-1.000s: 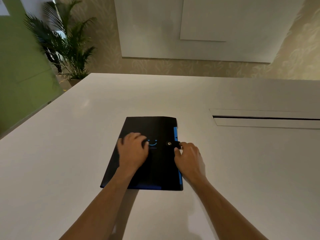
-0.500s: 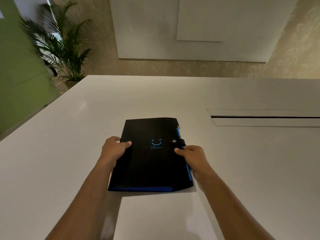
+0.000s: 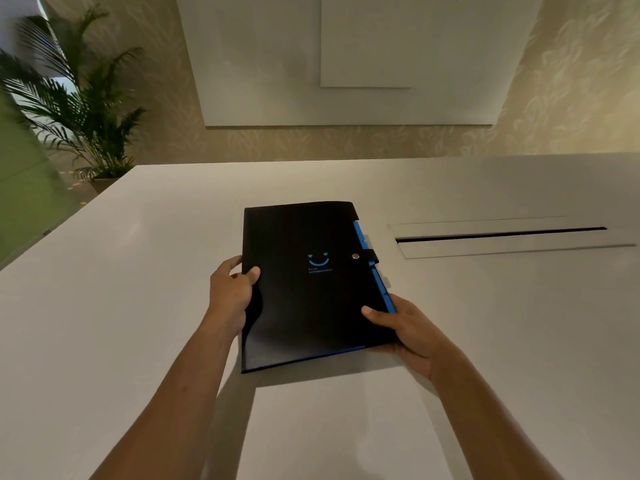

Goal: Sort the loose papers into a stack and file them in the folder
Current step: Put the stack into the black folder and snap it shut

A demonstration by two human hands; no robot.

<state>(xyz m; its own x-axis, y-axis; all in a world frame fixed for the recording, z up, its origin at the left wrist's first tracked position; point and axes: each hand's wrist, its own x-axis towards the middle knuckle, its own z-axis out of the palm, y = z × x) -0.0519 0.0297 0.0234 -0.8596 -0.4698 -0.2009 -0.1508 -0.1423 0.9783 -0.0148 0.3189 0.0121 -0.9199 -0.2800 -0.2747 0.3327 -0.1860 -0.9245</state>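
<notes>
- The white table fills most of the view; its near edge and right side are cut off by the frame, and only its far and left edges show.
- A pale wall panel hangs on the patterned far wall, its top cut off by the frame.
- A potted palm stands beyond the table's far left corner; its pot is partly hidden behind the tabletop.
- The black folder is held at the middle of the table, closed. Its long axis runs near to far, leaning slightly to the left toward the far end. The near end is raised off the surface and casts a shadow below it; whether the far end touches the table cannot be told.
- Whatever the folder holds is hidden by the cover. Only blue inner edges show along the right side and the near edge, and no loose papers can be seen anywhere on the table.
- A long recessed slot lies in the tabletop to the right of the folder, running left to right; its inside is dark and unreadable.
- The right hand clamps the folder's near right corner, thumb on the cover, fingers hidden underneath.
- The left hand grips the left edge at mid-length, thumb on top, fingers curled around the edge and mostly out of sight.
- A blue smiling-face print marks the cover; the small text below it is too fine to read.
- A strap with a metal snap wraps over the right edge and is fastened.
</notes>
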